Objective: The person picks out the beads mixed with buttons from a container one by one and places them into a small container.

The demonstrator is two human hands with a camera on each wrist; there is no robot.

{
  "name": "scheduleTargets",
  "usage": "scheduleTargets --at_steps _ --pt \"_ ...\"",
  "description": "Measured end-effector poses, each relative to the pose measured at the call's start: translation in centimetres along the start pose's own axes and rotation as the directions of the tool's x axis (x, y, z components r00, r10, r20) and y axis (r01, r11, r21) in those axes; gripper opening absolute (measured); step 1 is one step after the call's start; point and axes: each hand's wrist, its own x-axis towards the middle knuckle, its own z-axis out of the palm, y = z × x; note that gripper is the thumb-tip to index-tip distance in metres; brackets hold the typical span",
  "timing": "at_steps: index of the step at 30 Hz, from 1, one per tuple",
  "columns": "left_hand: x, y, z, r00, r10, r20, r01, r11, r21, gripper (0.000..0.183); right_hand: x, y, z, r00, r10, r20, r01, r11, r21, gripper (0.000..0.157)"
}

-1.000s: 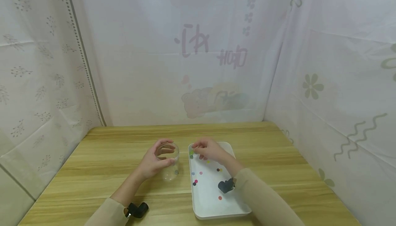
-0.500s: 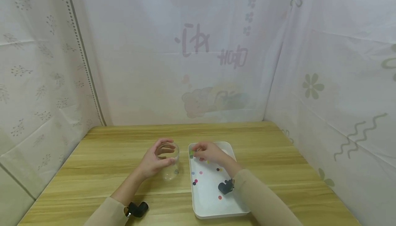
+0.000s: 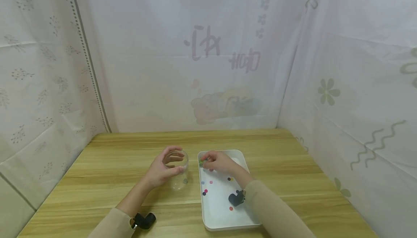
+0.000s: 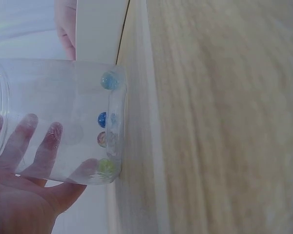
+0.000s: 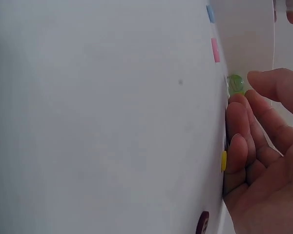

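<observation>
Head view: we've got our L hand [image 3: 163,171] wrapped round a clear cup [image 3: 177,184], upright on the counter [image 3: 123,158], L of the white tray [image 3: 221,212]. Our R hand [image 3: 222,162] is in the tray's far L corner. L wrist view: 4 marbles, incl. a yellow marble [image 4: 106,166], lie at the cup's bottom. R wrist view: thumb's well apart from fingers, approx. half-wide; green marble [image 5: 236,84] sits just past the fingertips [image 5: 237,98], yellow button [image 5: 223,161] alongside.

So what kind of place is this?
Probably a little screened-off spot indoors, maybe for filming: patterned white cloth hangs behind and on both sides of the wooden table, and the person's black gadgets could be cameras.
</observation>
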Motion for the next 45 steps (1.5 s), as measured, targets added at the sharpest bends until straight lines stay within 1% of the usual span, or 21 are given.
scheduleTargets --at_steps 7,14,21,28,32,39,45 --pt "-0.08 0.11 0.05 1.000 -0.013 -0.004 0.013 1.000 0.000 0.065 -0.14 -0.11 -0.04 1.000 -0.003 0.000 0.003 1.000 0.008 0.022" --pt "-0.14 0.11 0.08 1.000 -0.020 -0.010 0.020 1.000 0.012 0.064 -0.12 0.05 0.03 1.000 0.004 -0.002 -0.004 1.000 -0.018 0.022" --pt "-0.04 -0.01 0.08 1.000 -0.011 -0.004 0.011 1.000 -0.002 0.064 -0.12 0.10 0.01 1.000 -0.018 -0.003 0.018 0.999 -0.034 0.024" --pt "0.00 -0.06 0.09 1.000 -0.009 -0.007 0.009 1.000 -0.011 0.065 -0.07 0.13 0.18 1.000 -0.014 -0.007 0.014 0.999 -0.046 0.024" --pt "-0.05 -0.05 0.09 1.000 -0.016 -0.008 0.016 1.000 -0.004 0.065 -0.18 -0.02 0.28 1.000 -0.007 -0.006 0.006 0.998 -0.061 0.023" --pt "-0.13 0.01 0.09 0.999 -0.035 -0.014 0.035 0.999 0.004 0.065 -0.26 -0.02 0.37 1.000 -0.015 0.000 0.015 0.997 -0.076 0.023" --pt "-0.02 0.02 0.12 1.000 -0.026 -0.005 0.026 1.000 -0.004 0.065 -0.03 0.19 0.50 1.000 -0.016 -0.007 0.016 0.995 -0.095 0.021"
